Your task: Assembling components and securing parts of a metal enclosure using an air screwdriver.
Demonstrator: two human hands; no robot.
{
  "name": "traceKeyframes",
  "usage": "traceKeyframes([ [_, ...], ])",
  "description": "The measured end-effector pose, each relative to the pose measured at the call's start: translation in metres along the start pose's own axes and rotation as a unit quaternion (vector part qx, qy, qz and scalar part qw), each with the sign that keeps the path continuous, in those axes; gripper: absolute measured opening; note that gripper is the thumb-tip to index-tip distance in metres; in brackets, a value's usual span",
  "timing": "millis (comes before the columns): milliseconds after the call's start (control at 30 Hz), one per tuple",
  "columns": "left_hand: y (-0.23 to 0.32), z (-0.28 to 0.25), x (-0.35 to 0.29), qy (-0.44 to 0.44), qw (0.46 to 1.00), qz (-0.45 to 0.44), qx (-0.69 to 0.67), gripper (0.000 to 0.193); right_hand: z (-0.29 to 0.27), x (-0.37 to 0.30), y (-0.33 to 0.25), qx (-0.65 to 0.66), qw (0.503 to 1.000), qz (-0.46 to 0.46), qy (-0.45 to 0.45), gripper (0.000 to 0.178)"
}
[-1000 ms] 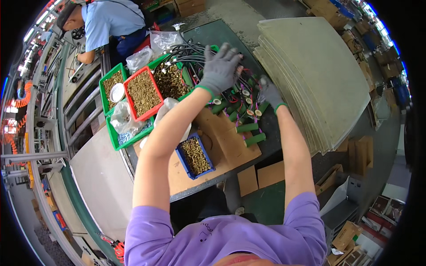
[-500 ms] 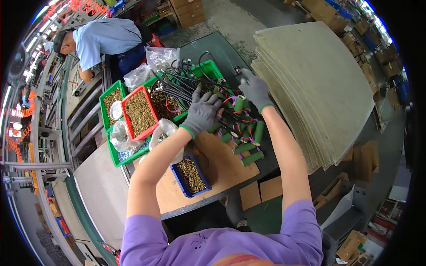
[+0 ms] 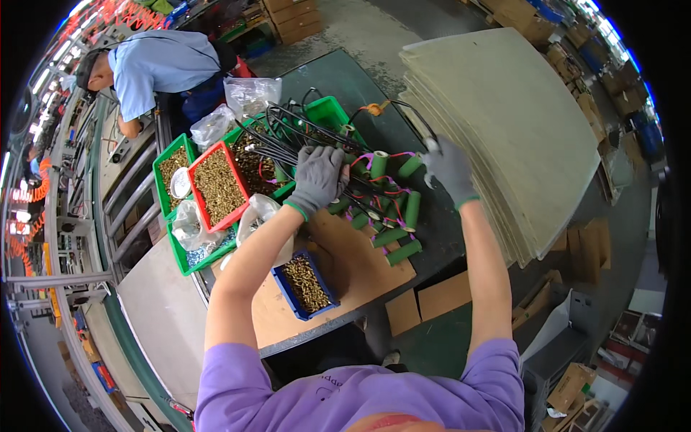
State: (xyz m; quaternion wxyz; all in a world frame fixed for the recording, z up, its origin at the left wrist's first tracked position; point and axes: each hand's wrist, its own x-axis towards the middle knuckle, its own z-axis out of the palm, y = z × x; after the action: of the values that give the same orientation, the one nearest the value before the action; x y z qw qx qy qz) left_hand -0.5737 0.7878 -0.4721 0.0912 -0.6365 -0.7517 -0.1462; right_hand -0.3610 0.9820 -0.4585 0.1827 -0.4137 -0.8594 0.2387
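Both hands wear grey gloves with green cuffs. My left hand (image 3: 317,178) is closed over a bundle of black cables (image 3: 279,147) that lies across the green bins. At the right, my right hand (image 3: 448,171) is closed on the end of a single black cable (image 3: 414,114), which arches back to the bundle with an orange-brown piece (image 3: 374,109) on it. Between and below the hands lie several green cylinders (image 3: 412,210) with red wires and purple ties. Parts of the bundle are hidden under my left hand.
A red bin (image 3: 219,185) of small brass parts sits among green bins (image 3: 173,173) on the left. Nearer stands a blue bin (image 3: 306,286) of brass parts on a brown board (image 3: 367,281). Large grey sheets (image 3: 504,122) are stacked at right. A co-worker (image 3: 162,68) bends over at far left.
My right hand has moved right and toward me, drawing one black cable out into an arch from the bundle. My left hand stays on the bundle, its fingers more curled.
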Motion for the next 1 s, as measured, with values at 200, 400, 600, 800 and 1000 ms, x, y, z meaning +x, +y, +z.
traceKeyframes([
  [200, 0.051, 0.004, 0.044, 0.039, 0.994, 0.102, 0.015, 0.044, -0.085, -0.128, 0.001, 0.336, 0.938, 0.075, 0.043, 0.020],
  [400, 0.070, -0.007, 0.051, -0.189, 0.981, 0.002, 0.042, 0.044, -0.180, -0.259, 0.025, 0.382, 0.882, 0.032, 0.274, 0.032],
  [600, 0.026, 0.019, 0.028, -0.184, 0.981, -0.052, -0.019, 0.051, -0.259, -0.421, 0.037, 0.199, 0.919, 0.148, 0.306, 0.028],
  [800, 0.042, 0.073, 0.043, -0.054, 0.986, 0.036, 0.155, 0.055, -0.312, -0.631, 0.023, 0.202, 0.872, 0.306, 0.325, 0.031],
  [1000, 0.270, 0.071, -0.070, 0.094, 0.985, 0.087, -0.118, 0.045, -0.324, -0.874, 0.026, 0.084, 0.772, 0.426, 0.464, 0.030],
])
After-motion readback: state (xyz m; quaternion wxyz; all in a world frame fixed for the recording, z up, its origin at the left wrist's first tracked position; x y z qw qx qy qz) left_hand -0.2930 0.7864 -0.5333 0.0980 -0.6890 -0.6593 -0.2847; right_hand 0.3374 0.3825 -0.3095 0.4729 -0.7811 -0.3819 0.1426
